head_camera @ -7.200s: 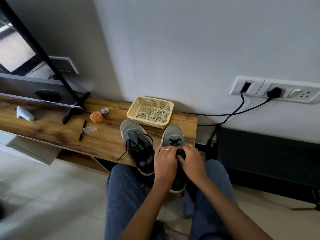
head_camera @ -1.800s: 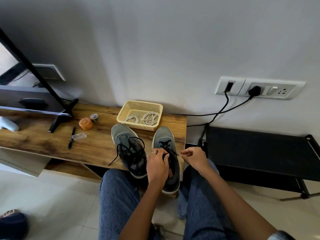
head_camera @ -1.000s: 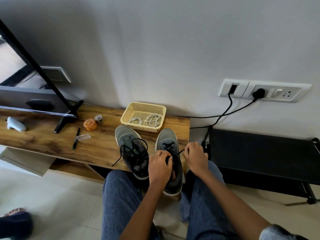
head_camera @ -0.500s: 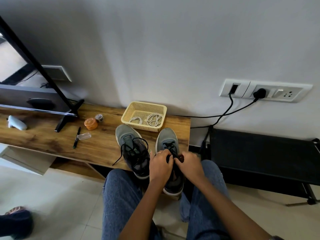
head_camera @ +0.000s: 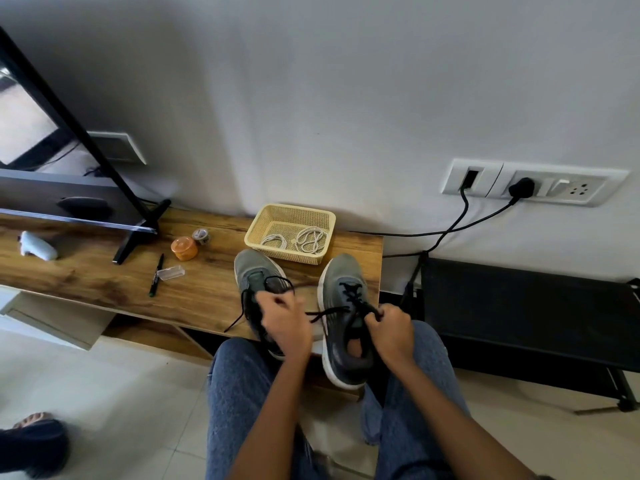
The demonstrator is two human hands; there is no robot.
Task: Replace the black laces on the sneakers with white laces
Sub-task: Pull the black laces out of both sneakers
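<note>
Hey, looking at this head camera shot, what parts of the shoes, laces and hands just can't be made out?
- Left hand: motion-blurred; whether it pinches a lace is unclear.
- Left sneaker: its heel and most eyelets sit behind that hand.
- Right hand: its fingertips curl round the black lace, hiding the lace end.
- White laces in the basket: too small to count.
- Right sneaker: eyelets too small to tell how many are unthreaded.

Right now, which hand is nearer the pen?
Left. The left hand is over the left sneaker, right of the pen. The right hand is farther right, at the right sneaker.
</note>
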